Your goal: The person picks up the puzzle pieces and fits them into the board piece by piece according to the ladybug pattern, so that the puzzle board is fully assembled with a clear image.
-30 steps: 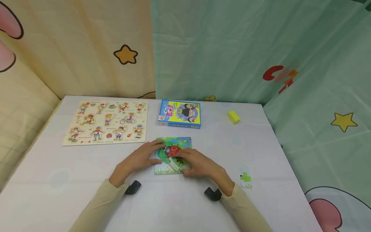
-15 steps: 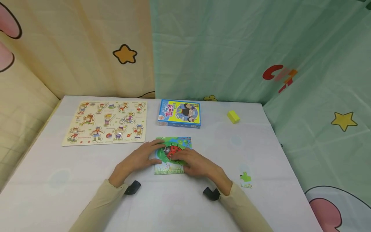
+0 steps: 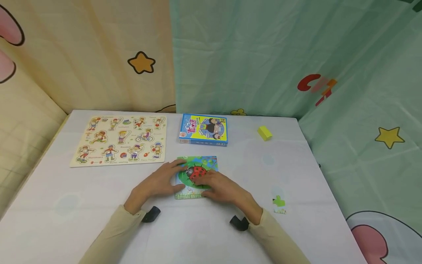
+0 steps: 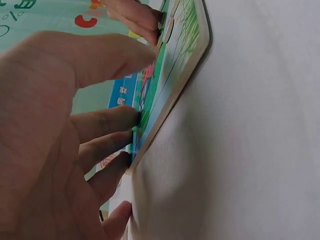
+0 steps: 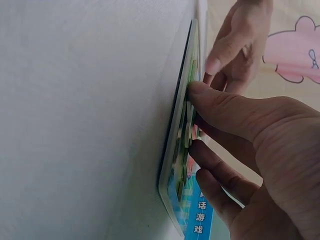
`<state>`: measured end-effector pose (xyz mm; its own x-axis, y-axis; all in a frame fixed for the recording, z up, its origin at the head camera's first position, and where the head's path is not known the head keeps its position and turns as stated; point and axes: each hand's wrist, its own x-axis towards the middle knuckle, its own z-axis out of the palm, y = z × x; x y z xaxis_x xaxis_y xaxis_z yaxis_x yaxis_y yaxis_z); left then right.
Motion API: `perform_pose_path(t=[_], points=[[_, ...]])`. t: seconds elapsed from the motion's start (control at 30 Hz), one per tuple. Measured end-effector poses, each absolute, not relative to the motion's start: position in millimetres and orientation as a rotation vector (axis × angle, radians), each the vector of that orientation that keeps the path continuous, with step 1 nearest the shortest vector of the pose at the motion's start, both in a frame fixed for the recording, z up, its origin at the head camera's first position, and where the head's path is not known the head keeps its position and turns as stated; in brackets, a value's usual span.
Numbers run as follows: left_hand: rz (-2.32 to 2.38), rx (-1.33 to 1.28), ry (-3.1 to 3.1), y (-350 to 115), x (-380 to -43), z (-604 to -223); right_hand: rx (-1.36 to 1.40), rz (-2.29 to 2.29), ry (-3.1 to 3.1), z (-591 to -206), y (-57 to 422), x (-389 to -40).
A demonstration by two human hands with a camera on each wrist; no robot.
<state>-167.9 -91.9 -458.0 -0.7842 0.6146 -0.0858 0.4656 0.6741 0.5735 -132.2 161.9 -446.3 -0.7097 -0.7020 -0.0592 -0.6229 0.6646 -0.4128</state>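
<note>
A jigsaw puzzle [image 3: 197,170] with a red ladybug on a green leaf lies flat at the table's middle. My left hand [image 3: 160,180] spreads its fingers along the puzzle's left side, with fingertips and thumb at the edge. Over the lower right part of the picture, my right hand [image 3: 225,187] bends its thumb and fingers about a puzzle piece [image 5: 189,125], mostly hidden in the head view. Seen from the right wrist, this piece sits slightly proud of the board between thumb and fingertips. Off to the right lies a loose puzzle piece [image 3: 279,202], green with grass.
Behind the puzzle is a blue and yellow card game box [image 3: 203,129]. A wooden peg board [image 3: 120,140] with sports figures occupies the back left. The small yellow block [image 3: 265,133] sits at the back right. Curtains [image 3: 230,55] rise beyond the white table [image 3: 197,238].
The piece in my right hand, tilted with its pale side showing a second ago, has come down flat into the picture. My right hand has shifted slightly left; the left hand stays in place.
</note>
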Motion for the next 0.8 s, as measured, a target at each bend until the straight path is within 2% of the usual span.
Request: perform_pose_path(t=[0.8], points=[[0.705,0.923,2.727,-83,-159,-457,-1.167,-0.288,2.752,-443,160,-120]])
